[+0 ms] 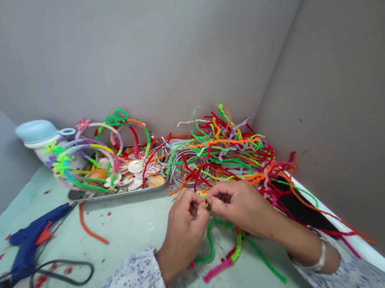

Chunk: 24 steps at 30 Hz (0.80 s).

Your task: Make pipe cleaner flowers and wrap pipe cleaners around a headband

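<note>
My left hand and my right hand meet at the middle of the table, thumbs and forefingers pinched close together. Between the fingertips is a small bit of fuzzy pipe cleaner, yellow and red where it shows; most of it is covered by my fingers. Below the hands, a green pipe cleaner curves down onto the table. Beside it lies a strip wrapped in pink and lime pipe cleaner. I cannot tell whether these join the held piece.
Behind my hands lies a tangled heap of coloured pipe cleaners beside coiled wire. A metal tray holds shells and several decorated hoops. A white bottle with a blue lid stands back left. A blue glue gun with its cord lies left.
</note>
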Each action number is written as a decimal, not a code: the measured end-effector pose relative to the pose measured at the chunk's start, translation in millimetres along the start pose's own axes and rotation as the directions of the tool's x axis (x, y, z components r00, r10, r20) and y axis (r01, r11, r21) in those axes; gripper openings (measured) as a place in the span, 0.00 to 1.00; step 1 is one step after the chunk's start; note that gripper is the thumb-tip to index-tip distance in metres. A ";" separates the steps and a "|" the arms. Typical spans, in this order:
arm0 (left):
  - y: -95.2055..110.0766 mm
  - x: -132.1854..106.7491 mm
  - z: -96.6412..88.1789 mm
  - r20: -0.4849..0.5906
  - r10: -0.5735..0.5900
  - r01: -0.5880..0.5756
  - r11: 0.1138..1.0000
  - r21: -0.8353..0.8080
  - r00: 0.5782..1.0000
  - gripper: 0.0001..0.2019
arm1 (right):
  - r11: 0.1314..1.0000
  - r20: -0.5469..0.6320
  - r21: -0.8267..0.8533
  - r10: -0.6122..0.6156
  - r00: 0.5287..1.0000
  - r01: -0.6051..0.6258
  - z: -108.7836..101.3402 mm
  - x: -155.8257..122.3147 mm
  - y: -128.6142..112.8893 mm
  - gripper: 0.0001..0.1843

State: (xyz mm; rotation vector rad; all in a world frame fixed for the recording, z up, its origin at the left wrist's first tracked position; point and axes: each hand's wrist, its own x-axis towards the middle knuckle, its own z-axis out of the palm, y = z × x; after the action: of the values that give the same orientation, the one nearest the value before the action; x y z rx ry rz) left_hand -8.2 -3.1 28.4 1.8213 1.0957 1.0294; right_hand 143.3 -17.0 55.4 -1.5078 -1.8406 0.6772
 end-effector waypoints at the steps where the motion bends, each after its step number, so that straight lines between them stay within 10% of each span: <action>1: 0.1 0.3 -0.3 0.006 -0.012 0.012 1.000 -0.027 1.000 0.05 | 0.997 0.024 0.063 0.035 0.999 -0.036 -0.5 0.4 1.2 0.09; 6: 0.2 2.6 -1.8 0.047 -0.055 0.063 0.984 -0.169 0.997 0.06 | 0.959 0.102 0.257 0.097 0.990 -0.120 -2.4 2.6 6.4 0.09; 14: 0.2 2.6 -1.4 0.058 -0.091 0.099 0.984 -0.148 0.994 0.08 | 0.962 -0.074 -0.220 -0.182 0.981 0.162 -1.2 -0.4 1.0 0.06; 24: 0.8 2.9 -0.7 -0.017 -0.040 0.039 0.999 -0.019 0.999 0.06 | 0.930 -0.105 -0.314 -0.236 0.966 0.193 7.0 -2.8 2.6 0.06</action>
State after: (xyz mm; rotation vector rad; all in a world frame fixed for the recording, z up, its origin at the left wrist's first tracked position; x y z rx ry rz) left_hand -7.7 -0.6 30.1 1.7724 1.1248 1.0306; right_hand 140.0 -19.1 48.5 -1.4656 -2.0272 0.1846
